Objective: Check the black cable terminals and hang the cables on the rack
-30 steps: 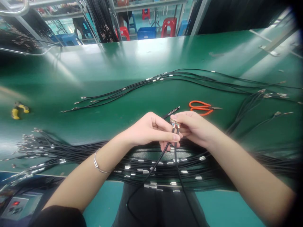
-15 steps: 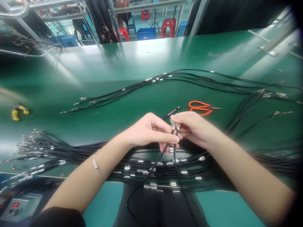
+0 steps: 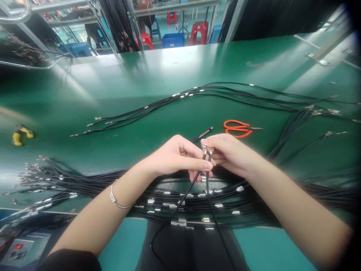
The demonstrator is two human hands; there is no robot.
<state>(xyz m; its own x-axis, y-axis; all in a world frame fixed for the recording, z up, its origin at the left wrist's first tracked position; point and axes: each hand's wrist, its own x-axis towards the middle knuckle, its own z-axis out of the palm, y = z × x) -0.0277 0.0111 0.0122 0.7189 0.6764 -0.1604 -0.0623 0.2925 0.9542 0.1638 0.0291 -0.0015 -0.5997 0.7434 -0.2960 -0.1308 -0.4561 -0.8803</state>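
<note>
My left hand and right hand pinch two black cables at their connectors, above a green surface.
The connectors sit side by side between my hands, pointing away from me; my left thumb and fingers clasp both cables just below them, while my right thumb and fingers grasp the connector tops. From there the cables trail towards my lap, one slanting left, the other straighter. Just beyond my left hand lies a pen-like tool, its near end hidden; beyond my right, orange-handled scissors point right. A white-banded cable bundle crosses beneath my forearms, and a yellow-handled hand tool lies well apart, far left.
</note>
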